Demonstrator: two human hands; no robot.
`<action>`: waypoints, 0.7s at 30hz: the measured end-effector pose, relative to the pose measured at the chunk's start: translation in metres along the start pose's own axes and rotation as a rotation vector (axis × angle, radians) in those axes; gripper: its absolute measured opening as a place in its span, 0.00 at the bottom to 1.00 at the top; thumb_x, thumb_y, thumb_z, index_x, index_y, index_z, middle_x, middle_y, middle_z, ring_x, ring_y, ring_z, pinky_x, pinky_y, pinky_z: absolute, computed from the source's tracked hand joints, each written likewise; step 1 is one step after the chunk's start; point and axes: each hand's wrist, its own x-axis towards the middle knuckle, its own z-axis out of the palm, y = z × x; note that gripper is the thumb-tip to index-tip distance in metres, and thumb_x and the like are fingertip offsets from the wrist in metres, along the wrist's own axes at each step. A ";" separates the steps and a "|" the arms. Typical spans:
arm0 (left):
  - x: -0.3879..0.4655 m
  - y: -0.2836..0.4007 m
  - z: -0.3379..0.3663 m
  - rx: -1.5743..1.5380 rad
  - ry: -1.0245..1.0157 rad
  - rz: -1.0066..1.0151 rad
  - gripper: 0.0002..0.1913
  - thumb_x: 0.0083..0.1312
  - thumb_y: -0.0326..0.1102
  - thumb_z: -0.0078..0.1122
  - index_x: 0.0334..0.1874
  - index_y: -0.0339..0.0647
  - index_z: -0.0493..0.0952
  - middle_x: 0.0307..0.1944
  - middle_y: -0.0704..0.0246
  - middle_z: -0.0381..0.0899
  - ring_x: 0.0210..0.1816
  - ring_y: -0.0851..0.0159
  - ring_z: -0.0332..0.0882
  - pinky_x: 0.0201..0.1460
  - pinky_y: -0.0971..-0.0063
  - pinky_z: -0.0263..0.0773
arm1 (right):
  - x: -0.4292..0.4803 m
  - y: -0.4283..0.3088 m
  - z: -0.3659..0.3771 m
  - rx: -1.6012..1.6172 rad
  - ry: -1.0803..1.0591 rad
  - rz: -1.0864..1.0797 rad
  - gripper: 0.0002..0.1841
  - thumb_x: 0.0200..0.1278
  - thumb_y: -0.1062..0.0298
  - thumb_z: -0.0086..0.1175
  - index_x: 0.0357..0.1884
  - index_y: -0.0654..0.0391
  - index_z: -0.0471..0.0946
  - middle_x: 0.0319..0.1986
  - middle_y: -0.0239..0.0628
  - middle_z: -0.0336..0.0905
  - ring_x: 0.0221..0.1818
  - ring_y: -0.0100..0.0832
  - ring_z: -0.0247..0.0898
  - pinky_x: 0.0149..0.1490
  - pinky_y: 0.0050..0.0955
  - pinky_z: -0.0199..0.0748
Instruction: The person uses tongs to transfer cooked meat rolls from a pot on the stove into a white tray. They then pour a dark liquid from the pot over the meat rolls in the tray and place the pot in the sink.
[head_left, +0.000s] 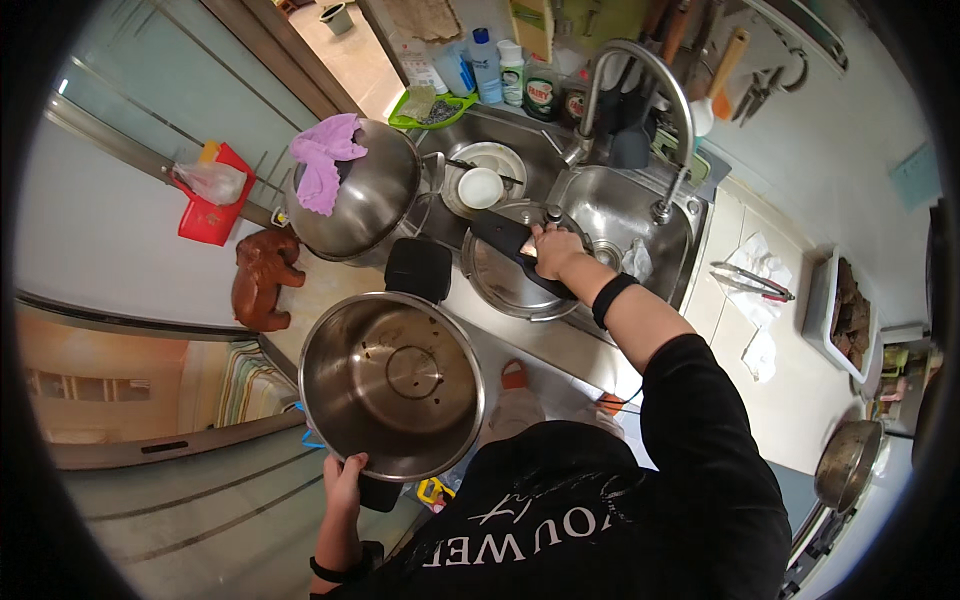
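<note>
My left hand (345, 480) grips a deep stainless-steel pressure cooker pot (330, 405) at its rim, by the lower black handle (380, 495). Dark specks are scattered over the brownish inner bottom of the pot. Its other black handle (418, 270) points towards the sink. With my right hand (555, 251) I hold the black handle bar of a round steel pressure cooker lid (495, 277). That lid lies across the sink's front edge, partly over the basins. Behind it, a white bowl (480, 187) and chopsticks rest on a plate (514, 161) in the left basin.
A large domed steel pot (382, 187) with a purple cloth (324, 161) stands beside the sink, near a brown elephant figure (259, 281). The faucet (630, 49) arches over the right basin (660, 247). Tongs (750, 281) and a tray of dark food (832, 345) occupy the right counter.
</note>
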 end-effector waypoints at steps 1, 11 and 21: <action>0.009 -0.001 -0.005 -0.031 -0.017 0.000 0.10 0.57 0.31 0.56 0.38 0.32 0.74 0.33 0.68 0.77 0.35 0.72 0.72 0.39 0.77 0.66 | 0.007 -0.007 0.001 -0.044 -0.027 0.058 0.33 0.53 0.60 0.58 0.61 0.59 0.63 0.57 0.48 0.67 0.58 0.44 0.68 0.58 0.39 0.68; 0.064 0.000 -0.010 -0.163 -0.172 -0.052 0.14 0.58 0.32 0.56 0.44 0.31 0.74 0.37 0.67 0.77 0.38 0.69 0.73 0.46 0.74 0.68 | -0.060 0.069 0.006 0.814 0.197 0.046 0.37 0.47 0.71 0.52 0.65 0.63 0.62 0.42 0.47 0.78 0.45 0.37 0.76 0.53 0.26 0.70; 0.079 0.061 0.036 0.011 -0.316 -0.017 0.12 0.58 0.33 0.56 0.41 0.33 0.74 0.33 0.71 0.75 0.35 0.73 0.70 0.41 0.78 0.65 | -0.209 0.107 0.032 1.481 0.452 0.098 0.37 0.49 0.83 0.44 0.68 0.63 0.59 0.39 0.27 0.71 0.36 0.20 0.64 0.45 0.17 0.65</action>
